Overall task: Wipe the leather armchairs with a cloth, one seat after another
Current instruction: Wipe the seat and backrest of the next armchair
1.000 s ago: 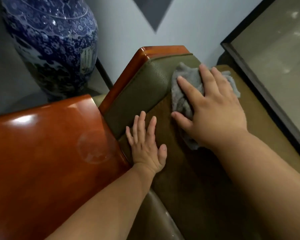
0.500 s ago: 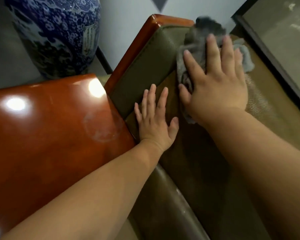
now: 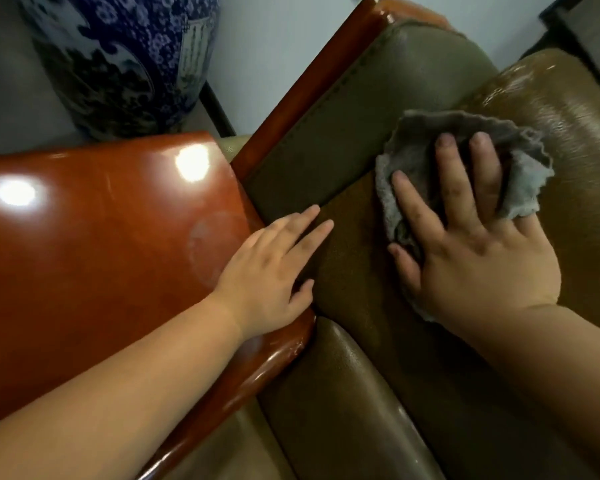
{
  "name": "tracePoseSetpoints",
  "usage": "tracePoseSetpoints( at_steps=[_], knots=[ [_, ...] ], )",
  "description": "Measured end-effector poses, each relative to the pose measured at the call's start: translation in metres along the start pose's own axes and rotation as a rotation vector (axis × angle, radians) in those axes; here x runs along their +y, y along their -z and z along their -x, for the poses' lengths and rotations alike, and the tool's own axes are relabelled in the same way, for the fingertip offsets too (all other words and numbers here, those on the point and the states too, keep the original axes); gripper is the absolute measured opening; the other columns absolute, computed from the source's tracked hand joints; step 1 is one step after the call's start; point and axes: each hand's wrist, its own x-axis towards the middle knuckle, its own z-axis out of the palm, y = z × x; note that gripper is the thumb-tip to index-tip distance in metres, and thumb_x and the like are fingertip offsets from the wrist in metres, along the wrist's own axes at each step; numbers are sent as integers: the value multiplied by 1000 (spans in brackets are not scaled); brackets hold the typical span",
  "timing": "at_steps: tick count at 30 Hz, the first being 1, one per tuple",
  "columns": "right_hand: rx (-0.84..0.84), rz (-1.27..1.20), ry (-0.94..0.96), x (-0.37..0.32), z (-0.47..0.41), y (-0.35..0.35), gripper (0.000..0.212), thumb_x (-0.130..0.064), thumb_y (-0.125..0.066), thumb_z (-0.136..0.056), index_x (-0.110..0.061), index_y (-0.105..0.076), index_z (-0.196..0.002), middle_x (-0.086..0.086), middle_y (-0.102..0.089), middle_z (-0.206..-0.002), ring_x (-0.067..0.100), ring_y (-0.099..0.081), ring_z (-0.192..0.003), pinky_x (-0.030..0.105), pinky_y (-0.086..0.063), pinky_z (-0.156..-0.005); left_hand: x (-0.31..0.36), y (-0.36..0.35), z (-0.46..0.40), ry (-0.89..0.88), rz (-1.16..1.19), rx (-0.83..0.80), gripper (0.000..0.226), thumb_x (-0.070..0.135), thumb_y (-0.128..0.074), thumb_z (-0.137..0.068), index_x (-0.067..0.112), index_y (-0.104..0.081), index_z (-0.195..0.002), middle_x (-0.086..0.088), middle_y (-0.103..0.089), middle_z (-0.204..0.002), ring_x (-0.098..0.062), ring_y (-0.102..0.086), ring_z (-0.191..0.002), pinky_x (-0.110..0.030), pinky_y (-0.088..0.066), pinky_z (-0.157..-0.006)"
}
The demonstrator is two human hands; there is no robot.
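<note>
An olive-brown leather armchair [image 3: 343, 140] with glossy red-brown wooden trim fills the view. A crumpled grey cloth [image 3: 416, 143] lies on the seat cushion [image 3: 568, 116] near the seam with the side panel. My right hand [image 3: 465, 244] presses flat on the cloth with fingers spread and straight; part of the cloth is hidden under the palm. My left hand [image 3: 274, 268] rests flat with straight fingers across the edge of the wide wooden armrest [image 3: 101, 254] and the leather beside it.
A large blue-and-white porcelain vase [image 3: 118, 57] stands behind the armrest at the upper left, against a pale wall. A dark-framed surface [image 3: 589, 29] borders the seat at the upper right. A rounded leather front edge [image 3: 343, 410] runs along the bottom.
My right hand has slid the cloth back from the far top corner toward me across the seat. My left hand has shifted left onto the armrest edge.
</note>
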Motion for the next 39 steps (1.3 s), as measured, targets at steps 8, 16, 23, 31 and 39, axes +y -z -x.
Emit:
tracePoseSetpoints(
  at_steps=[8,16,23,31,39],
  knots=[
    [-153,-21,430,-52,33,-51,75,-53,-37,-97,-19,-26,-163,16,-4,-173,33,3,-160,53,-8,-127,0,7,-7,69,60,98,66,42,-57,-95,20,-43,-156,2,-38,-163,-28,-44,-136,-43,-44,-108],
    [-62,101,181,-64,-29,-23,74,-56,-29,-99,-27,-16,-165,18,7,-172,38,14,-158,56,4,-123,-20,24,-11,402,-131,0,67,46,-60,-94,24,-39,-154,-12,-40,-156,-34,-36,-146,-50,-29,-122],
    [-178,6,524,-65,-26,-42,78,-66,-20,-99,-20,-36,-160,16,-20,-169,36,-12,-159,54,-21,-122,-20,29,0,389,-273,-244,101,80,-29,-91,24,6,-167,-7,-3,-176,-35,3,-162,-69,6,-124],
    [-243,147,518,-62,-27,-26,82,-63,-23,-94,-23,-17,-164,21,2,-171,40,9,-158,57,-10,-124,-19,27,0,384,-271,-239,103,83,-26,-89,24,6,-167,-7,-4,-176,-35,4,-162,-70,8,-124],
    [-368,172,587,-88,-54,-26,69,-63,-5,-102,-31,23,-157,11,37,-163,34,35,-150,50,4,-124,-19,23,0,361,-309,-272,110,85,-27,-85,21,14,-164,-8,4,-176,-37,10,-161,-73,9,-122]
  ],
)
